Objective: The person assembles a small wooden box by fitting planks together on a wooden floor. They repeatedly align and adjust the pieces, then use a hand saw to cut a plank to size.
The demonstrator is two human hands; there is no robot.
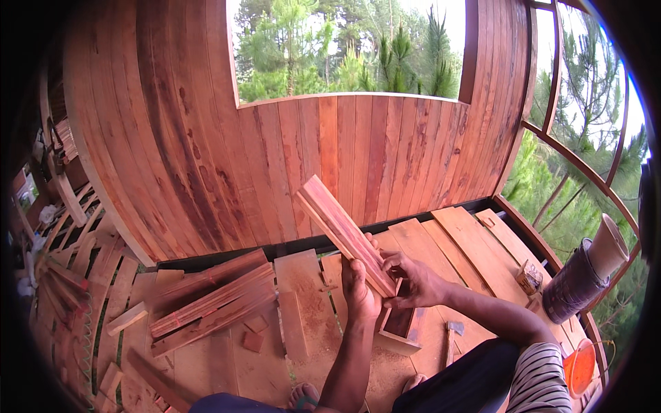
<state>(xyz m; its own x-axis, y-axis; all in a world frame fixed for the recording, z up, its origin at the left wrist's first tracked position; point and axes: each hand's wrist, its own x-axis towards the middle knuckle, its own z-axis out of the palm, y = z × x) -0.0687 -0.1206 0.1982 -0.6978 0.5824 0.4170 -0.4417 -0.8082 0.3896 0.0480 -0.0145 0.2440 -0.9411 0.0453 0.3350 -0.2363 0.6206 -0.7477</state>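
A reddish wooden board (334, 219), short and narrow, slants up and away to the left in front of me. My left hand (359, 297) is closed around its lower part from beneath, thumb along the near side. My right hand (417, 279) is at the board's lower right end, its fingers bent and pressed against the end and edge. Below the hands stands a narrow wooden box-like piece (406, 339), partly hidden by the hands. A small hatchet or hammer (454, 329) with a wooden handle lies just right of it, by my knee.
A pile of reddish boards (213, 296) lies left on the plank floor, with small offcuts (253, 341) nearby. Ahead rises a plank wall (330, 138) with a window opening. At right are a dark cylindrical container (575, 292) and an orange bucket (580, 368). Gaps show between floorboards.
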